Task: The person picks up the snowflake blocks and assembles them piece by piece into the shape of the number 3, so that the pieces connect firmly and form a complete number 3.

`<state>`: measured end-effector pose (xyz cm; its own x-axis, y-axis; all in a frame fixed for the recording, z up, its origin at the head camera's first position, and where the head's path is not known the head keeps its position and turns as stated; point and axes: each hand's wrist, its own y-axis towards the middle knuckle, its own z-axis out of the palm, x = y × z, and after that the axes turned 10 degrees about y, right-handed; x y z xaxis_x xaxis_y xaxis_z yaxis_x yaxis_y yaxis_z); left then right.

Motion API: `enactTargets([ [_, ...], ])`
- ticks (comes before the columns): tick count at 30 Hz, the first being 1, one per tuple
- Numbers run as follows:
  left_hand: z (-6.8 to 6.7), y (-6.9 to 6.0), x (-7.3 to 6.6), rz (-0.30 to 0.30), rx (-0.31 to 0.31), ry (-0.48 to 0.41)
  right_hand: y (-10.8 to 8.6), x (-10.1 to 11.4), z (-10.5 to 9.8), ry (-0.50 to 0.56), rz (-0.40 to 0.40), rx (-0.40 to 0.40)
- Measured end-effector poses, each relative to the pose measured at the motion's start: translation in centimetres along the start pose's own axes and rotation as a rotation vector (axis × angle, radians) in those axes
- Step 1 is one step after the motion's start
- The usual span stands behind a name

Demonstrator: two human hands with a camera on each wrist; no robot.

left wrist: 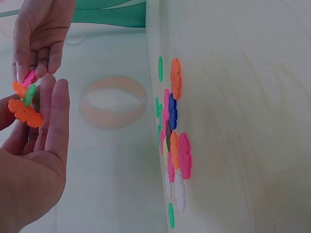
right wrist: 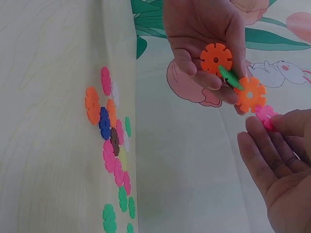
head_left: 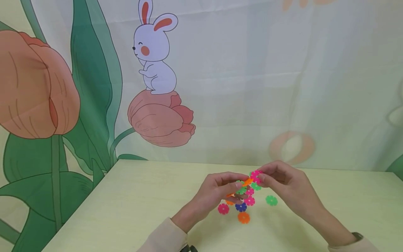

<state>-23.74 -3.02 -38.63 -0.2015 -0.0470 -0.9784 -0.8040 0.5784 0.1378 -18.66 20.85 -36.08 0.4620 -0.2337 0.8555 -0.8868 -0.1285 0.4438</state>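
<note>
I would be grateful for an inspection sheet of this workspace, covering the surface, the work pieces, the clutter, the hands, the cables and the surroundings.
Surface: pale table with faint grain.
Work pieces: joined discs, one green between two orange; a pink disc meets one orange, full connection unclear. Loose discs lie on the table in several colours, including orange, blue and green.
Clutter: nothing seen apart from discs.
Hands: left hand holds the joined discs; right hand pinches the pink disc.
Cables: nothing seen.
Surroundings: printed backdrop with rabbit and flowers.
</note>
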Motion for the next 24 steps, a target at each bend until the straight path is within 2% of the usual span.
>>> enactTargets([
  [11, 0.02, 0.01, -0.09, -0.001, -0.007, 0.009, -0.11, 0.08, 0.0, -0.022, -0.023, -0.027],
  [17, 0.12, -0.09, -0.21, -0.014, -0.036, 0.008, -0.24, 0.26, 0.18, -0.019, -0.022, -0.043],
  [24, 0.22, -0.18, -0.25, -0.027, -0.065, 0.007, -0.41, -0.14, 0.74, -0.051, -0.108, -0.064],
])
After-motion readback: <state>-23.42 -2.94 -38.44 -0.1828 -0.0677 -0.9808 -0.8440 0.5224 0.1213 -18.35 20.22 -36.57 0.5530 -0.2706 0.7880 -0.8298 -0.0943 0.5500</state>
